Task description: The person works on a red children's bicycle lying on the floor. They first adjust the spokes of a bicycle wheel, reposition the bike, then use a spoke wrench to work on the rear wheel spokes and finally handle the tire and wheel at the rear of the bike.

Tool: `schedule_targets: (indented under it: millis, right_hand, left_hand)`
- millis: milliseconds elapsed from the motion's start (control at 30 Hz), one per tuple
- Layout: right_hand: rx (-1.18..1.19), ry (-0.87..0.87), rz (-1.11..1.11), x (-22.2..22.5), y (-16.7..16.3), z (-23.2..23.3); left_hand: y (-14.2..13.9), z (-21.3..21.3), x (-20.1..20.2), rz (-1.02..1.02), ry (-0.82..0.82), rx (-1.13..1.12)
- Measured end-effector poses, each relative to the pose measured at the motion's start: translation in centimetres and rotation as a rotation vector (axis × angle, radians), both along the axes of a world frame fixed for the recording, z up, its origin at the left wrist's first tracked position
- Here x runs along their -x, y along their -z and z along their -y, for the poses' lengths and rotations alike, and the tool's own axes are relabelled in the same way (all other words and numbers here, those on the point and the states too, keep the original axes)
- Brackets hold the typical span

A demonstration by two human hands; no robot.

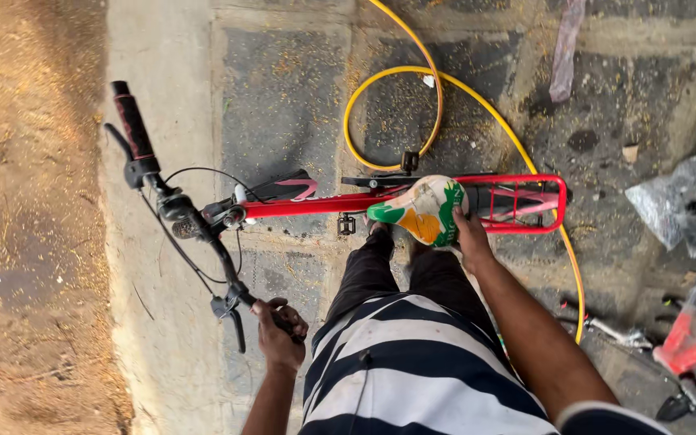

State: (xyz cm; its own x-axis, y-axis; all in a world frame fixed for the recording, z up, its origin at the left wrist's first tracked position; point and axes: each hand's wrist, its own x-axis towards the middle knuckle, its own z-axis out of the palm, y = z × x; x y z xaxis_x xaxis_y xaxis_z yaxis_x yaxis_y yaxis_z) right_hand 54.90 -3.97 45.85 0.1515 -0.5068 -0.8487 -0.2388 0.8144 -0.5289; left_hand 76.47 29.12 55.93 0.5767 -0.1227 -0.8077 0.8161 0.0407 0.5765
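A red bicycle stands upright in front of me, seen from above, front end to the left. My left hand is closed around the near handlebar grip, beside a brake lever. My right hand rests on the rear edge of the saddle, which is wrapped in a white, green and orange cover. Behind the saddle sits a red rear rack. The far handlebar grip is black and red and points away from me.
A yellow hose loops over the stone paving beyond the bicycle and runs down past the rack. Plastic bags and tools lie at the right edge. Bare earth lies left of a concrete kerb.
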Motion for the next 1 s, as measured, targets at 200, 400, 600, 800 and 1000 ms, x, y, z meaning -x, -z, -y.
schedule_targets:
  millis: [200, 400, 600, 800, 1000]
  right_hand:
    - [0.165, 0.051, 0.110, -1.4, 2.5, 1.2]
    - [0.519, -0.327, -0.253, -1.0, 3.2, 0.2]
    - [0.459, -0.656, -0.371, 5.4, 1.7, -3.9]
    - [0.200, -0.611, -0.573, 13.9, 1.7, -7.3]
    - [0.197, -0.644, -0.660, 17.6, 2.7, -9.5]
  left_hand:
    - [-1.2, 1.3, -1.9, 0.002, 0.017, -0.071]
    - [-1.8, 2.4, -5.1, 0.000, 0.041, -0.181]
    - [-2.1, 3.9, -10.1, 0.100, 0.163, -0.193]
    - [-2.8, 4.7, -10.8, 0.178, 0.264, -0.155]
    - [-2.5, 4.9, -11.9, 0.198, 0.320, -0.192]
